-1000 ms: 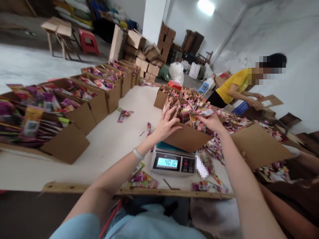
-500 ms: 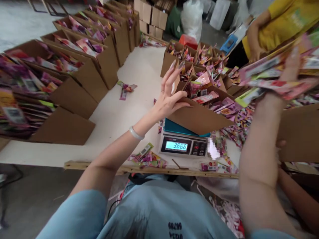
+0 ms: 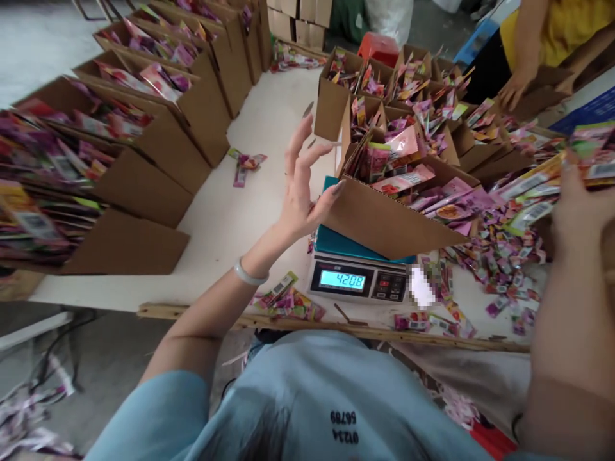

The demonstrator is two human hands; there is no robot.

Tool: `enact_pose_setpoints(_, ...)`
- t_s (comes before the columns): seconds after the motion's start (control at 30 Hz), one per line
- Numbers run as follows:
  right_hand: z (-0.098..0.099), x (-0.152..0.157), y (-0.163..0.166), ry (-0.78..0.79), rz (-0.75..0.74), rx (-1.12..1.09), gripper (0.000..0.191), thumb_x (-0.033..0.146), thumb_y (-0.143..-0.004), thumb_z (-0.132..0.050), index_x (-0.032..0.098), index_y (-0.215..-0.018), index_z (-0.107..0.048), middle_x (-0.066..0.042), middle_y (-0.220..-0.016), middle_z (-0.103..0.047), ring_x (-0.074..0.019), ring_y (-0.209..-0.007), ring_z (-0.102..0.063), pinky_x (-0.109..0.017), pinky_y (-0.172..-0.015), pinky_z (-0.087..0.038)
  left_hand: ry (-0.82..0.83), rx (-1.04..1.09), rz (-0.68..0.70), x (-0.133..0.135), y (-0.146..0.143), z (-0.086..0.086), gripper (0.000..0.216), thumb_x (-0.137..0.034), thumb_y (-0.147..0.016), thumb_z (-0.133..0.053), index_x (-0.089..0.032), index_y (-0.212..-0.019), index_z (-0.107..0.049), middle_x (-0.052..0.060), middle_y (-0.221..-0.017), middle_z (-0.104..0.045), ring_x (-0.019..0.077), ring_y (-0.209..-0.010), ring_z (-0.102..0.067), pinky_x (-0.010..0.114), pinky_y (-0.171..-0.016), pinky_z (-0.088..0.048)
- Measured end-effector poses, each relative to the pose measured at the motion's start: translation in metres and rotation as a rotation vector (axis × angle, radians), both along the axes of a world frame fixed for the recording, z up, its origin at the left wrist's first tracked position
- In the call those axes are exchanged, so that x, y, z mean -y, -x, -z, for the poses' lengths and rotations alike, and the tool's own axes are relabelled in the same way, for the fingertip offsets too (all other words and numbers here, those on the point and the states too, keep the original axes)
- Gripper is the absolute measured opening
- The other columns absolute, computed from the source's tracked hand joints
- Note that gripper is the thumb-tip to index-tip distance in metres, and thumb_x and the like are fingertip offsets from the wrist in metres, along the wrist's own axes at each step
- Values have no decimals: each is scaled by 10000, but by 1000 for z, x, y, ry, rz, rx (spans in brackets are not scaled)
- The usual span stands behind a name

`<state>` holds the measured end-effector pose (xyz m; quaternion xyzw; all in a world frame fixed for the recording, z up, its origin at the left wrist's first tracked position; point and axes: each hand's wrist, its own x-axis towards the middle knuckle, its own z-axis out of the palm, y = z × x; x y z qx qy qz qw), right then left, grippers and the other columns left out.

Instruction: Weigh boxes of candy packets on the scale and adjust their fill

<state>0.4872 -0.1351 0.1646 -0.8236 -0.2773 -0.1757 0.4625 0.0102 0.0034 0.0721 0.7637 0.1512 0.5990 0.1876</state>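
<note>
My left hand (image 3: 305, 195) is raised with its fingers spread and holds nothing. Its thumb overlaps the left corner of an open cardboard box (image 3: 384, 218) in view; I cannot tell whether they touch. Small snack packets fill this box, which sits tilted on the teal pan of a digital scale (image 3: 358, 276) with a lit display. At the right edge, my right hand (image 3: 583, 202) is blurred and grips a bunch of long snack packets (image 3: 531, 192). Below that bunch a heap of small packets (image 3: 504, 256) covers the table.
Filled cardboard boxes (image 3: 148, 160) line the table's left side. More filled boxes (image 3: 398, 83) stand behind the scale. Loose packets (image 3: 291, 302) lie by the wooden front edge (image 3: 307, 325). Across the table, another person's hand (image 3: 514, 86) rests near the boxes.
My right hand and its packets have moved right and lower. My left hand has shifted left off the box's rim, fingers spread. The scale's reading has risen, and the camera view has shifted.
</note>
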Motion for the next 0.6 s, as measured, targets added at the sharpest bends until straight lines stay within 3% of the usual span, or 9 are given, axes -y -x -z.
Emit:
enact_pose_setpoints(0.07, 10, 1, 10, 12, 174, -75, 1013, 223, -695, -903, 56, -1530, -354, -349, -1611, -288, -357, -1586, -349, -424, -1350, -136, -45, 2, -12, 0, -2, -5, 578, -708, -1005, -451, -414, -1502, -419, 54, -1743, -313, 380, -1635, -284, 653, -1302, -325)
enact_pose_setpoints(0.17, 12, 11, 26, 147, 161, -14, 807, 157, -749, -828, 96, -1473, -478, -327, -1559, -436, -339, -1514, -468, -458, -1303, -295, -84, -4, -11, 2, -2, -12, 548, -655, -1030, -442, -406, -1516, -401, 60, -1734, -326, 377, -1618, -319, 657, -1287, -355)
enact_pose_setpoints(0.23, 3, 20, 41, 454, -11, 12, 677, 229, -777, -833, 125, -1397, -583, -312, -1444, -568, -379, -1431, -551, -513, -1232, -392, -63, -23, -16, 4, -3, -13, 552, -660, -1028, -442, -406, -1517, -401, 59, -1738, -323, 376, -1620, -315, 646, -1285, -367)
enact_pose_setpoints(0.3, -15, 30, 65, 714, -261, 64, 694, 335, -769, -866, 148, -1388, -613, -299, -1349, -636, -408, -1357, -602, -550, -1159, -453, -34, -45, -2, 7, -4, -13, 559, -659, -1027, -453, -414, -1525, -394, 62, -1739, -322, 374, -1622, -313, 623, -1275, -394)
enact_pose_setpoints(0.37, -36, 34, 102, 640, -526, 146, 772, 418, -776, -863, 195, -1453, -566, -256, -1325, -658, -369, -1287, -651, -517, -1068, -527, -10, -62, 26, 9, -7, -12, 573, -665, -1031, -437, -414, -1543, -377, 66, -1741, -321, 374, -1621, -316, 618, -1268, -402)
enact_pose_setpoints(0.43, -55, 28, 146, 443, -820, 184, 708, 476, -849, -790, 252, -1473, -543, -174, -1265, -694, -286, -1158, -708, -445, -977, -581, 2, -73, 50, 11, -11, -11, 603, -690, -1035, -395, -404, -1565, -354, 73, -1743, -317, 379, -1624, -311, 636, -1275, -378)
enact_pose_setpoints(0.47, -60, 21, 168, 444, -965, 191, 649, 498, -882, -750, 267, -1458, -562, -141, -1230, -708, -261, -1095, -720, -426, -949, -592, 3, -78, 56, 12, -13, -11, 616, -700, -1035, -375, -402, -1574, -342, 76, -1743, -316, 379, -1627, -306, 644, -1281, -362)
enact_pose_setpoints(0.53, -61, 2, 203, 681, -1151, 264, 605, 510, -885, -726, 264, -1428, -619, -130, -1234, -704, -271, -1037, -719, -451, -937, -594, -8, -89, 62, 13, -18, -11, 622, -699, -1041, -350, -404, -1588, -318, 83, -1739, -320, 372, -1630, -301, 657, -1288, -340)
enact_pose_setpoints(0.6, -53, -19, 223, 959, -1158, 409, 626, 444, -852, -736, 252, -1440, -641, -157, -1323, -662, -309, -1024, -709, -475, -904, -588, -34, -98, 67, 14, -22, -11, 615, -679, -1052, -341, -405, -1600, -297, 92, -1728, -334, 363, -1628, -309, 668, -1292, -325)
